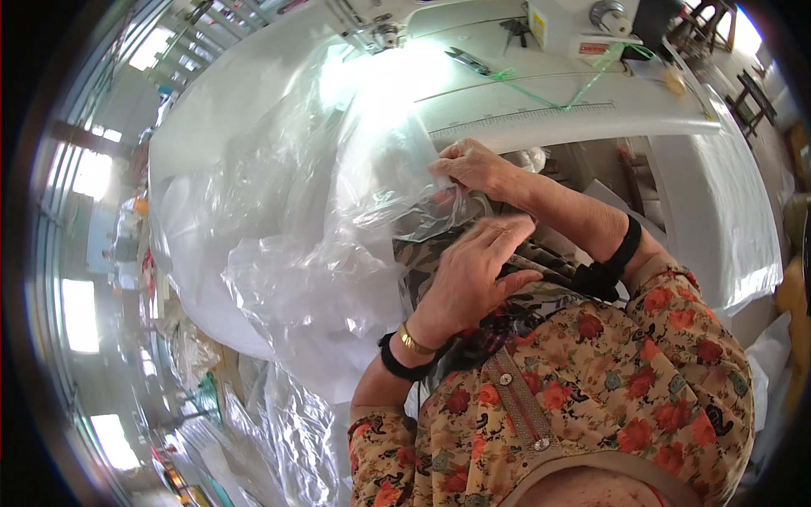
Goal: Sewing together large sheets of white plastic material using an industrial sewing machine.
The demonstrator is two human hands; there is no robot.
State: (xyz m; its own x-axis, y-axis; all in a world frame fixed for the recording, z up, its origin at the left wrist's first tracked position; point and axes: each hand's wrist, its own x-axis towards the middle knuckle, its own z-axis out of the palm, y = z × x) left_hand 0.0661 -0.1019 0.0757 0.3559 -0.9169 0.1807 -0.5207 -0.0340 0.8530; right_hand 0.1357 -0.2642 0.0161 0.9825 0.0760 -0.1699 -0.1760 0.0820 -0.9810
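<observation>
A large sheet of clear plastic film (pixel 296 279) lies crumpled over the left of the sewing machine table and hangs off its front edge. My right hand (pixel 473 166) is closed, pinching the film's edge between thumb and fingers close to the table front. Nearer to me, my left hand (pixel 483 272) is held over my lap, its fingers stretched out and the thumb apart, with nothing seen in it. Its fingertips are slightly blurred. Bright light washes out the film below the sewing machine's needle area (pixel 384 35).
Thread snips (pixel 469 61) and a green cord (pixel 564 106) lie on the table (pixel 507 127), behind a printed ruler strip. The machine body (pixel 583 25) stands at the back right. More clear film (pixel 296 431) is heaped on the lower left. Stools (pixel 750 101) stand far right.
</observation>
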